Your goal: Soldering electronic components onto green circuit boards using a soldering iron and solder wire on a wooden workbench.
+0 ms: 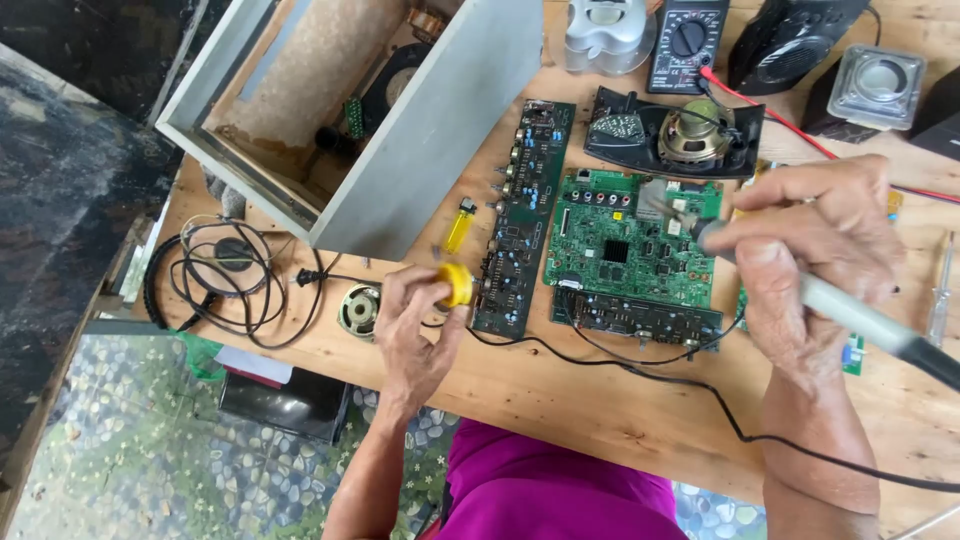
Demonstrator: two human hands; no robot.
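The left hand (412, 325) pinches one small yellow spool (457, 284) between thumb and fingers, at the near end of a long dark board (520, 220). The right hand (810, 265) is closed around one soldering iron (800, 290), its tip over a green board (630, 240); a third, narrow board (640, 318) lies just below. One loose speaker (358, 310) sits beside the left hand, one yellow lighter (460, 226) farther up, then one open grey box (360, 110), another speaker (692, 135) and one multimeter (686, 42)
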